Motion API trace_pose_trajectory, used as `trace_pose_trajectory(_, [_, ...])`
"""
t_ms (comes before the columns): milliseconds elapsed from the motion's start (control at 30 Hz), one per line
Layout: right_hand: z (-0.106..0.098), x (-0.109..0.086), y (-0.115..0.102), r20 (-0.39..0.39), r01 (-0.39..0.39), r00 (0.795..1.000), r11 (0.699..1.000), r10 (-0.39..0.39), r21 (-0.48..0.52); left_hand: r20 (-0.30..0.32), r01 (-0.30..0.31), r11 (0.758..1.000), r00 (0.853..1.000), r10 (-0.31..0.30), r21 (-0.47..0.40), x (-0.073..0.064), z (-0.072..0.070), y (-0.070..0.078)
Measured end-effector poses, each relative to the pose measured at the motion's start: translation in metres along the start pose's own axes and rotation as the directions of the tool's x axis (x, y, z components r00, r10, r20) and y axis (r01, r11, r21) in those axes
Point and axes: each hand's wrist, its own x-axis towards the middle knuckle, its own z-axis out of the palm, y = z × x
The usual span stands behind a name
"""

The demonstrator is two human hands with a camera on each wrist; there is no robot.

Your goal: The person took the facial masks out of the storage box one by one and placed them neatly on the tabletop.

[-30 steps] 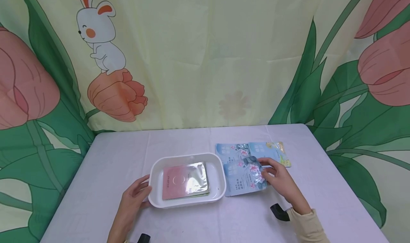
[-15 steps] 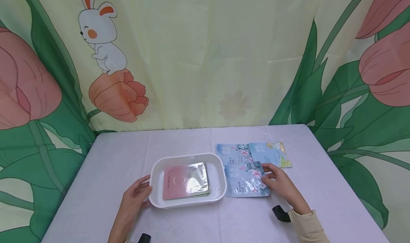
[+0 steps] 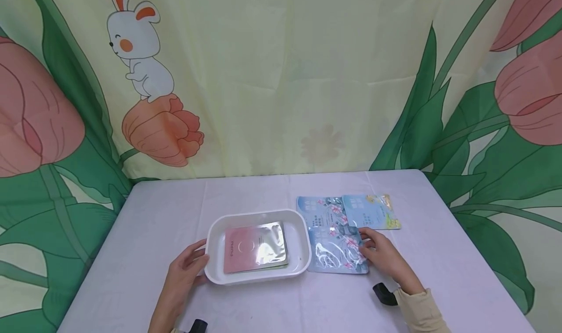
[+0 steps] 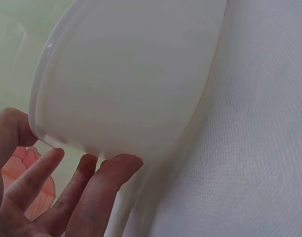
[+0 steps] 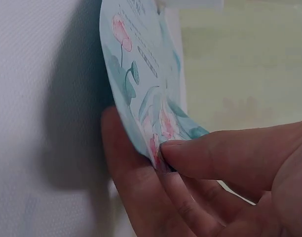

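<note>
A white plastic tray (image 3: 254, 280) stands mid-table. My left hand (image 3: 183, 269) holds its left end; in the left wrist view the thumb is at the rim and the fingertips (image 4: 129, 163) press the outer wall below. Inside the tray lies a pink and silver sheet mask packet (image 3: 243, 250), with a greenish edge showing beneath it. My right hand (image 3: 386, 255) pinches the right edge of a blue flowered sheet mask packet (image 3: 335, 255) between thumb (image 5: 205, 153) and fingers. That packet lies just right of the tray, its left edge close to the tray's rim.
Behind the pinched packet lie another blue flowered packet (image 3: 318, 210) and a light blue one with yellow flowers (image 3: 369, 213), side by side. A white cloth covers the table (image 3: 246, 306). A printed curtain (image 3: 272, 103) hangs behind the far edge.
My right hand has lowered the blue flowered packet toward me, flattening it onto the table and exposing more of the packets behind. The left hand and tray stay in place.
</note>
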Motion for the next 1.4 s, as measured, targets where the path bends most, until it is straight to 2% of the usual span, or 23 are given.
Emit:
trace_pose_trajectory(300, [0.001,0.001,0.0,0.02,0.015,1.0,1.0,-0.016,0.009,0.002,0.003,1.0,1.0,-0.003,-0.005,0.0,0.0,0.0])
trace_pose_trajectory(633, [0.008,0.003,-0.001,-0.005,0.081,0.997,0.994,-0.082,-0.069,-0.001,0.015,1.0,1.0,-0.015,-0.004,0.001,-0.001,0.0])
trace_pose_trajectory(1067, [0.005,-0.004,-0.007,-0.099,0.083,0.99,0.979,-0.103,-0.188,0.009,0.009,1.0,1.0,-0.009,-0.004,0.001,0.0,-0.001])
trace_pose_trajectory(1400, [0.0,-0.004,-0.01,-0.127,0.077,0.987,0.98,-0.101,-0.185,0.007,0.005,1.0,1.0,-0.005,-0.008,0.001,0.0,0.0])
